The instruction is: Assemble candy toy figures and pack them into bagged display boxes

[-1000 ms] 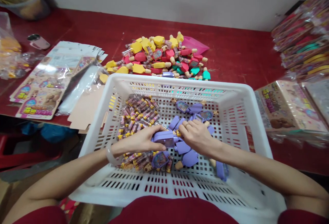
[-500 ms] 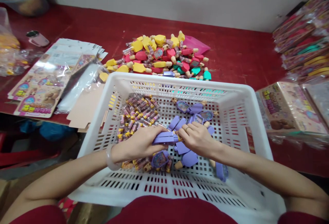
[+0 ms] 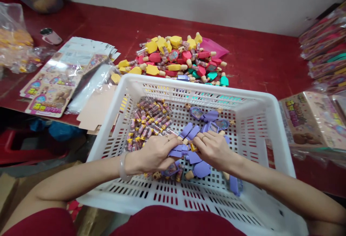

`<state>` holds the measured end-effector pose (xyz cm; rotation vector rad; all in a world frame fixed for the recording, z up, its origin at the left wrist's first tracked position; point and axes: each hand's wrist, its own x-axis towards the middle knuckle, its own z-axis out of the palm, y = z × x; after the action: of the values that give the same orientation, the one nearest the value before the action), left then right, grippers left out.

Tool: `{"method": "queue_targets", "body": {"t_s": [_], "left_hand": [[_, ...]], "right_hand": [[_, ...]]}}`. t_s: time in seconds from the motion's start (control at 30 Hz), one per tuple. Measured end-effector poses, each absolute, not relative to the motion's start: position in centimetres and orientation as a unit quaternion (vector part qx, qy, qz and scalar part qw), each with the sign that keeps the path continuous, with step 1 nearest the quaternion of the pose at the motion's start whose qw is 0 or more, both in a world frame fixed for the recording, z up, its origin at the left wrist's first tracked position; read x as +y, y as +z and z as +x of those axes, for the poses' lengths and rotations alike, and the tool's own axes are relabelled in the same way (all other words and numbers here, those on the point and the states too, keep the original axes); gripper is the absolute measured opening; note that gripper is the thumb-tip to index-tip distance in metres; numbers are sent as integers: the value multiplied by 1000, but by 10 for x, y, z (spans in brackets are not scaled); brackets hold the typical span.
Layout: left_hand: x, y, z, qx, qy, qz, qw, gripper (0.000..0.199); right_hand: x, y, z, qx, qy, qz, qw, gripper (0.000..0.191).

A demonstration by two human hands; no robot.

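Over the white basket [image 3: 198, 86], my left hand [image 3: 156, 151] is closed around a purple popsicle-shaped toy [image 3: 177, 152], its end pointing right. My right hand [image 3: 216, 147], just to the right, pinches a small yellow-capped tube [image 3: 193, 147]; the fingers hide most of it. A small gap shows between the tube and the toy. On the basket's left side lies a heap of clear tubes with yellow caps [image 3: 150, 117]. Several purple popsicle-shaped toys [image 3: 202, 169] lie loose on the right, some with tan sticks.
Behind the basket, yellow, red and green popsicle-shaped toys [image 3: 152, 70] are piled on the red table [image 3: 259, 55]. Printed cards [image 3: 51, 95] and clear bags lie left, near a pink mug [image 3: 51, 36]. Packaged boxes [image 3: 305, 120] and stacked packs [image 3: 324, 52] stand right.
My right hand has drawn slightly away from the purple toy's end, and the yellow-capped tube now shows in its fingers. The whole view has shifted a little.
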<state>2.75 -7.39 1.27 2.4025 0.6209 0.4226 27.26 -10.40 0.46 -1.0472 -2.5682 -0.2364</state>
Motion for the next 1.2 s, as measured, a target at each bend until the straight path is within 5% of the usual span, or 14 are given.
{"method": "queue_targets", "body": {"t_s": [0.2, 0.3, 0.47, 0.63, 0.8, 1.2], "left_hand": [[-73, 18, 26, 257, 145, 916, 273, 30], [-73, 20, 27, 275, 133, 898, 316, 28], [-71, 29, 26, 266, 130, 865, 404, 43], [-73, 36, 26, 242, 182, 898, 320, 34], [-81, 31, 28, 185, 209, 932, 229, 30], [-75, 37, 25, 217, 203, 919, 259, 41]], "right_hand": [[-106, 20, 274, -894, 104, -387, 201, 12], [-109, 22, 274, -875, 210, -379, 217, 31], [-108, 16, 274, -883, 181, -355, 250, 21], [-109, 19, 272, -867, 231, -340, 283, 40], [-117, 22, 272, -895, 204, -310, 246, 24], [-106, 29, 273, -902, 136, -306, 272, 37]]}}
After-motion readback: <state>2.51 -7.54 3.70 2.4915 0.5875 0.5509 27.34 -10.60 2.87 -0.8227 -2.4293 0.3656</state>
